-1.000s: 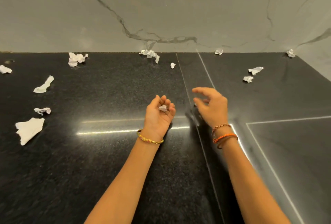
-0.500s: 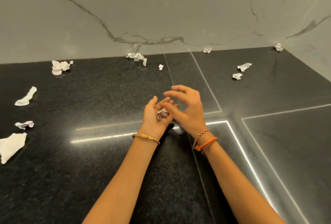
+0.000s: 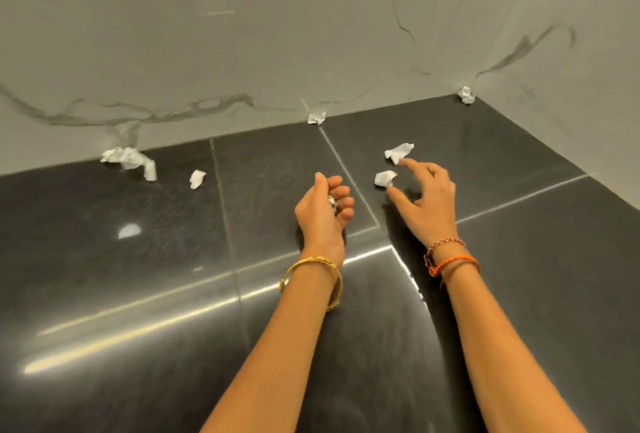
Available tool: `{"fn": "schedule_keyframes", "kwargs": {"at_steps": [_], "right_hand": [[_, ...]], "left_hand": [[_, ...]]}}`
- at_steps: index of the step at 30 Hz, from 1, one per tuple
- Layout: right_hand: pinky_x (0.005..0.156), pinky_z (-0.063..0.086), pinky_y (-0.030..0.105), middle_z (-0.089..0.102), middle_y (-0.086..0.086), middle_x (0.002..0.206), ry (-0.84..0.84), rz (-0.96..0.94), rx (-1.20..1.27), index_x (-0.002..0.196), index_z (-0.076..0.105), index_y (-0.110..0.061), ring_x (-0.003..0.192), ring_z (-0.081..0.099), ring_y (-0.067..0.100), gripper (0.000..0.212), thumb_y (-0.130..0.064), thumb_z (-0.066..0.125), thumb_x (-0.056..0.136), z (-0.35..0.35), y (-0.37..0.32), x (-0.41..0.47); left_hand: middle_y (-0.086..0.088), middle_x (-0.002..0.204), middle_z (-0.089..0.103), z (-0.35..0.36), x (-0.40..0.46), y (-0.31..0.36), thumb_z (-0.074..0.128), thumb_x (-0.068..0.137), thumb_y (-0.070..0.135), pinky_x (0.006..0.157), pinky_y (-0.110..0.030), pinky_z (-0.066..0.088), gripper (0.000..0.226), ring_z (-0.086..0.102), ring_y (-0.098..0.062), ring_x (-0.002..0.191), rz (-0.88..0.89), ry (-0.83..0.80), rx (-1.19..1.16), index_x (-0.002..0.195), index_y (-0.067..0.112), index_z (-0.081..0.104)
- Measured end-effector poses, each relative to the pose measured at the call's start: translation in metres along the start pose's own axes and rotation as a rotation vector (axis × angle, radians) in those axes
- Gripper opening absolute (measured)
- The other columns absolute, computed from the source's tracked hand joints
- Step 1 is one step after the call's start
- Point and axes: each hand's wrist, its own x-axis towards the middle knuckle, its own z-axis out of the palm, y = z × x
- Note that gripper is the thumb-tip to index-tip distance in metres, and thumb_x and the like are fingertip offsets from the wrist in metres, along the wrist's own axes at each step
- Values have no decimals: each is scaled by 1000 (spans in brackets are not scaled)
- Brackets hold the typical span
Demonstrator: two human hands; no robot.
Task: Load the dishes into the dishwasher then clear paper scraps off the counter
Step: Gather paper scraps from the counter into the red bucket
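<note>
Paper scrap (image 3: 385, 178) between spread right grip (image 3: 427, 200) fingertips; wad (image 3: 331, 201) inside curled left grip (image 3: 325, 211).

Both forearms reach forward over the table (image 3: 138, 259). The left hand (image 3: 323, 212) is turned palm inward, its fingers (image 3: 341, 204) curled round a small wad of paper scrap (image 3: 331, 201), a gold bangle on the wrist. To the right of the left hand, the right hand (image 3: 427, 202) is spread palm down, index finger and thumb extended apart, corded bracelets on its wrist.
</note>
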Motion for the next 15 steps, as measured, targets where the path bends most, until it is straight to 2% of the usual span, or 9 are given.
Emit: {"fn": "schedule_keyframes", "kwargs": {"at_steps": [2,4,6,7,10,11,13,15], "right_hand": [[86,31,24,59,17,106,-92,-114,-105,113,64,-12,100,54,31,39,-28,58,77,9,13,25],[74,34,26,66,18,90,-117,-209,-178,92,70,-7,86,60,36,28,-27,58,77,22,16,43],[67,32,27,65,16,78,-67,-286,-205,79,68,-7,76,60,33,23,-26,58,82,33,18,57],[65,33,27,64,14,75,12,-327,-173,76,67,-7,72,59,30,23,-26,57,84,38,18,63],[62,38,20,63,-1,71,317,-345,113,75,67,-10,64,51,11,15,-21,62,83,36,9,71],[63,38,18,60,-6,73,363,-352,195,76,68,-10,65,49,5,11,-19,64,83,35,8,73],[67,36,16,58,-10,77,317,-427,232,79,68,-12,69,44,-2,10,-20,64,82,35,4,72],[71,32,15,58,-7,76,193,-520,193,85,69,-13,71,43,5,17,-28,60,82,35,-1,68]], "left_hand": [[8,41,55,22,26,-4,41,98,25,34,-11,35,31,48,-1,34,-30,-32,-64,75,11,56],[6,47,59,36,51,-3,41,98,25,34,-11,38,30,53,-2,37,-61,-80,-160,75,11,55],[2,61,59,45,71,-3,41,97,22,40,-12,45,28,57,-4,43,-52,-89,-249,75,11,55],[0,68,57,49,79,-3,42,97,21,45,-14,49,27,60,-6,48,-36,-96,-270,76,10,55],[-3,78,57,54,87,-5,42,97,21,63,-19,54,24,62,-13,68,-26,-143,-309,82,9,56],[-5,81,58,55,87,-6,41,97,23,68,-20,54,25,62,-15,73,-34,-165,-306,83,8,56],[-8,86,60,54,86,-8,40,97,29,76,-25,53,28,62,-18,79,-72,-218,-274,88,8,56],[-9,84,62,54,84,-7,41,95,39,73,-26,55,35,62,-18,76,-140,-287,-258,91,7,56]]}}
